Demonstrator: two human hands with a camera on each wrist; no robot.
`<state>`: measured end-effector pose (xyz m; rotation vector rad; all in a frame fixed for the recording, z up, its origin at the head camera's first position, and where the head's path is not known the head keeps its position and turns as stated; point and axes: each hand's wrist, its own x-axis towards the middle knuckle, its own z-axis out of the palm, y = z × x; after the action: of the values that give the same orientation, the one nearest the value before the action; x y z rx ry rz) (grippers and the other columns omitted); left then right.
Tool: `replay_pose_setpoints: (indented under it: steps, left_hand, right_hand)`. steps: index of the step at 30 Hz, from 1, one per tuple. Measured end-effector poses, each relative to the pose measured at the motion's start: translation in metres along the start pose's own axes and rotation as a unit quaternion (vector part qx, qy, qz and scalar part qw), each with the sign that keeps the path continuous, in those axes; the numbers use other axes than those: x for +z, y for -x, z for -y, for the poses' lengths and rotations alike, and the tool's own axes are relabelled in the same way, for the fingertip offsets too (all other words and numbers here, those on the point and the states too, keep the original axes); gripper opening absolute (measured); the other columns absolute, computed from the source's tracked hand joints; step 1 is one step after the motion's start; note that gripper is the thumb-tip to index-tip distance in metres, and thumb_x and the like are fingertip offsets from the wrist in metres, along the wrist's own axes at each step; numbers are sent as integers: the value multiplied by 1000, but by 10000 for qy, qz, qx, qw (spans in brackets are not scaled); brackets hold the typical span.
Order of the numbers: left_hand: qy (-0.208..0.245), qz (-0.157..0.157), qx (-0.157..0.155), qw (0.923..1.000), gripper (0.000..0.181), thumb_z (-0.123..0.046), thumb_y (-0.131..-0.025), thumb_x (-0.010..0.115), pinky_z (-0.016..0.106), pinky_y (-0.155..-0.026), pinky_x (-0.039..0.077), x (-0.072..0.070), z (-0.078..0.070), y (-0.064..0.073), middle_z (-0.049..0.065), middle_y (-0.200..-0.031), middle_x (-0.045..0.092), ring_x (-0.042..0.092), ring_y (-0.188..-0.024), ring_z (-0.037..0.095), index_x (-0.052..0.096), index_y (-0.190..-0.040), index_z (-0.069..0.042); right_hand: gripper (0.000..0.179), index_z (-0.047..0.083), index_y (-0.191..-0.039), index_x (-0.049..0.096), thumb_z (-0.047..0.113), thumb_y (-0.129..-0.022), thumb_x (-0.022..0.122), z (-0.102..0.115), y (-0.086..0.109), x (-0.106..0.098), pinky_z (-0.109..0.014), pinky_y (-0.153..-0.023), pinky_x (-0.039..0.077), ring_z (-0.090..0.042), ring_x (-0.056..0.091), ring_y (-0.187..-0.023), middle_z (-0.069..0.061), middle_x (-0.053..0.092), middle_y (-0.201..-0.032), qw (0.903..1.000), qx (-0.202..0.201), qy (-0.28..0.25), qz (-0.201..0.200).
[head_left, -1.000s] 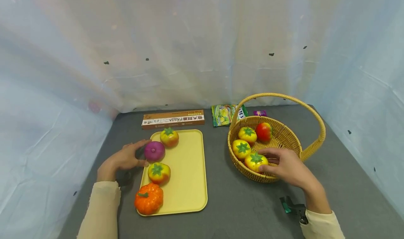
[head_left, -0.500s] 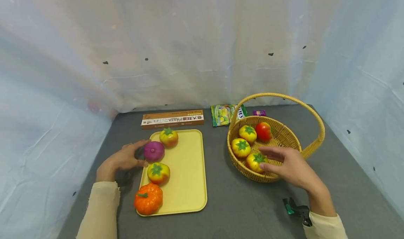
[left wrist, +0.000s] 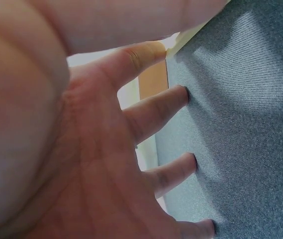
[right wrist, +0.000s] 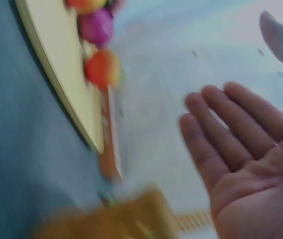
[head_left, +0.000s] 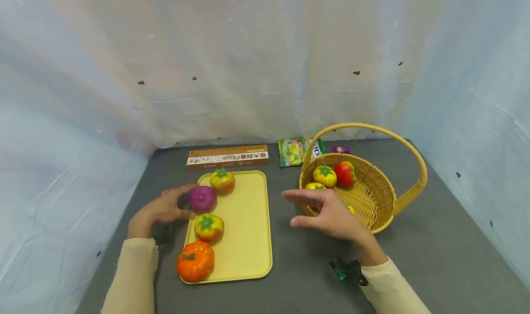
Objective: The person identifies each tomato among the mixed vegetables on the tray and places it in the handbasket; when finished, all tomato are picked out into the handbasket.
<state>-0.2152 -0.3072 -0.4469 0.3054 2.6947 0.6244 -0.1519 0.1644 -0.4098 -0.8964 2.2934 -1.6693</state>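
Observation:
My left hand (head_left: 163, 208) lies at the left edge of a yellow tray (head_left: 246, 226), fingers spread and fingertips on the grey tabletop in the left wrist view. Beside its fingers sits a purple onion (head_left: 203, 199). Also along the tray's left side are two yellow-red tomatoes with green tops (head_left: 209, 228) and an orange pumpkin (head_left: 195, 261). My right hand (head_left: 331, 215) is held over the left front rim of a wicker basket (head_left: 364, 199), fingers straight, thumb apart, palm empty in the right wrist view. It hides part of the tomatoes (head_left: 325, 176) inside the basket.
A pasta box (head_left: 227, 157) lies behind the tray. Behind the basket are a green snack bag (head_left: 294, 152) and a small purple packet (head_left: 341, 149). The basket's tall handle (head_left: 414, 189) arches up over it. White curtains (head_left: 265, 65) enclose the table.
My right hand has let go of the front tomato, which stays in the basket, and has moved left, out over the rim. My left hand has not moved.

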Motion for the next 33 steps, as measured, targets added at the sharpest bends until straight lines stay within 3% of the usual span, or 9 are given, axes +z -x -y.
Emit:
replay_pose_setpoints:
  steps: [6, 12, 17, 22, 26, 30, 33]
  left_hand:
    - [-22, -3, 26, 10000, 97, -33, -88, 92, 90, -113, 29, -1, 0, -1, 35, -167, 43, 28, -151, 70, 41, -168, -12]
    - [-56, 12, 31, 10000, 96, -33, -89, 92, 91, -114, 28, -2, 0, -3, 35, -168, 41, 26, -152, 71, 41, -169, -12]
    - [-50, 16, -16, 10000, 96, -33, -89, 92, 91, -113, 28, -2, 0, -3, 34, -167, 42, 27, -151, 70, 41, -168, -12]
    - [-9, 3, 30, 10000, 96, -33, -89, 92, 92, -112, 29, -1, 1, -2, 34, -166, 44, 28, -151, 71, 42, -168, -12]
    - [10, -5, 72, 10000, 96, -33, -89, 92, 91, -112, 29, -1, 0, -1, 34, -166, 44, 29, -150, 71, 42, -168, -12]
    - [28, -14, 91, 10000, 96, -33, -89, 92, 91, -112, 28, 0, 0, 0, 34, -167, 43, 27, -151, 71, 42, -168, -12]
    - [17, -22, 85, 10000, 96, -33, -89, 91, 92, -112, 28, 0, 0, 0, 34, -167, 43, 27, -151, 71, 42, -168, -12]
  right_hand:
    - [54, 17, -147, 71, 27, -96, 87, -9, -35, 48, -44, -118, 54, -20, 69, -138, 1, 73, -146, 9988, -138, -376, 267]
    - [52, 23, -144, 74, 32, -95, 88, -14, -65, 88, -33, -115, 55, -19, 71, -134, 4, 75, -142, 9986, 17, -96, 525]
    - [58, 17, -146, 72, 37, -94, 88, -16, -89, 115, -29, -114, 55, -21, 72, -133, -5, 73, -147, 9959, 306, 180, 836]
    - [65, 12, -148, 71, 43, -93, 89, -18, -110, 135, -30, -112, 57, -18, 73, -131, -2, 74, -146, 9896, 460, 813, 1095]
    - [58, 17, -142, 75, 43, -93, 89, -21, -120, 146, -27, -105, 58, -10, 75, -121, 9, 78, -136, 9842, 469, 1268, 1140]
    - [48, 19, -136, 78, 36, -93, 90, -25, -123, 154, -20, -96, 58, 0, 74, -107, 14, 80, -125, 9850, 399, 1204, 1168]
    - [46, 19, -135, 78, 30, -92, 91, -25, -122, 154, -19, -94, 61, 1, 75, -107, 12, 80, -125, 9876, 380, 971, 1172]
